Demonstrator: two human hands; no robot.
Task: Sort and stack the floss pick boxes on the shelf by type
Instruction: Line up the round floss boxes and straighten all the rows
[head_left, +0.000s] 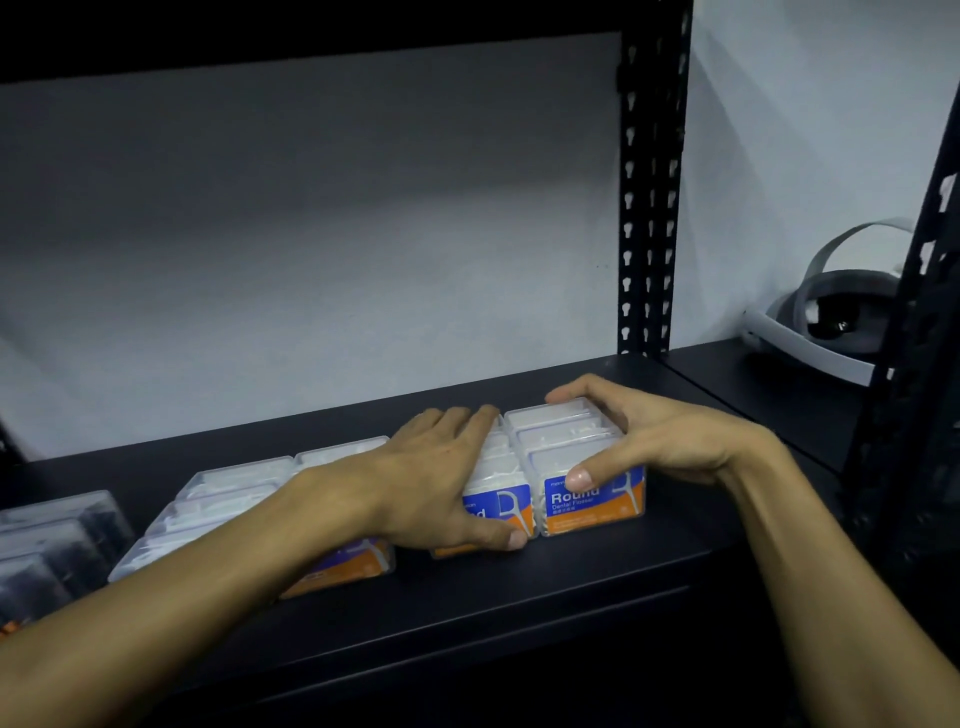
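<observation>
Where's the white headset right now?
Head view, far right: the white headset with a dark visor sits on the neighbouring black shelf, beyond the perforated black upright post, behind and right of the right hand.

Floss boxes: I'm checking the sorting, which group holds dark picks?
The leftmost boxes, at the picture's edge: dark contents, while the other boxes hold white picks.

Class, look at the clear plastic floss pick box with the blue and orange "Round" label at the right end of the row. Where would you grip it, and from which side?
Grip the clear plastic floss pick box with the blue and orange "Round" label across its front and back faces, coming from the right, as the right hand does. Its left side abuts the neighbouring box under the left hand, while the right side faces bare black shelf.
</observation>
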